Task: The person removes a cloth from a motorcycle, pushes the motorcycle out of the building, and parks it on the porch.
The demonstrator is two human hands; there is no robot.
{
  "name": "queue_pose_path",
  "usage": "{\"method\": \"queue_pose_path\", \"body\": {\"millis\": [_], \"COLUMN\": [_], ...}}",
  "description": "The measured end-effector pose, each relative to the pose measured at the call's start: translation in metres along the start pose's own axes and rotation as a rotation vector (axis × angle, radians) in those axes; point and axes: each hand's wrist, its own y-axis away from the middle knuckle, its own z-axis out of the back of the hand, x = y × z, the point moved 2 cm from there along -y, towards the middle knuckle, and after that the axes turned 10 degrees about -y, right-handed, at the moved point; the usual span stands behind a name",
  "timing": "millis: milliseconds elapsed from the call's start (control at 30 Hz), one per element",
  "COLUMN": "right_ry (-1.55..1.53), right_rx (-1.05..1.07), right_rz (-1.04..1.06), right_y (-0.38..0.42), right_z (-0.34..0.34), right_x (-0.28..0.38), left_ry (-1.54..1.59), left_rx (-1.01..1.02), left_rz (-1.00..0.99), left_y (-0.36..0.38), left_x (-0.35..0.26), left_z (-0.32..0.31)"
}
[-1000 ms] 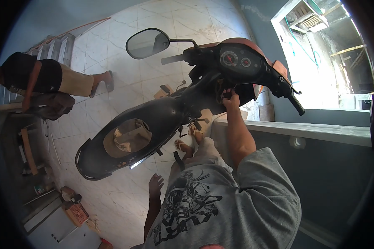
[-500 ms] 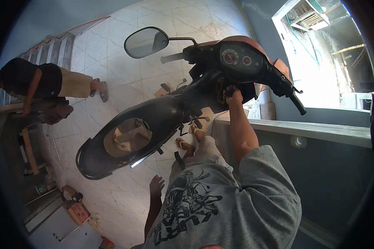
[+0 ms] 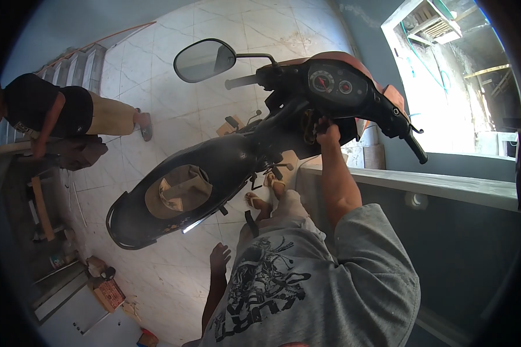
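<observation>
At mid-frame my remote feed gives me a black motorbike [image 3: 221, 157] with reddish front trim [image 3: 348, 60] and a tan-brown cap [image 3: 179, 192], at lower centre a grey shirt [image 3: 341, 283] with a black print [image 3: 265, 280], and across the upper middle white floor tiles [image 3: 260, 29] veined in grey.

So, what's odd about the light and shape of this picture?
All in the head view: the window opening glares nearly white; the scene bows inside a dark rounded border; the right hand below the dashboard is partly shaded, its grip unclear.
</observation>
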Motion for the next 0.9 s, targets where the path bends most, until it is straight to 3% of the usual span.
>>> {"method": "queue_pose_path", "body": {"millis": [167, 367, 667, 767, 867, 900], "right_ry": [0.057, 0.052, 0.252, 0.211, 0.182, 0.185], "right_rx": [-0.103, -0.241, -0.229, -0.118, -0.077, -0.079], "right_rz": [-0.014, 0.109, 0.134, 0.084, 0.076, 0.075], "right_y": [-0.03, 0.016, 0.038, 0.002, -0.005, -0.003], "right_z": [-0.003, -0.02, -0.019, -0.006, -0.008, -0.005], "right_x": [0.007, 0.003, 0.004, -0.002, -0.001, -0.002], "left_ry": [-0.034, -0.034, 0.025, -0.268, -0.645, -0.7], "left_rx": [-0.01, -0.032, -0.018, 0.014, 0.131, 0.172], "left_rz": [0.008, -0.02, 0.002, 0.049, -0.564, -0.599], "left_y": [0.007, 0.014, 0.008, -0.011, -0.028, 0.004], "left_x": [-0.011, -0.021, 0.005, -0.001, -0.056, -0.122], "left_z": [-0.002, -0.004, -0.005, -0.009, -0.048, -0.083]}}
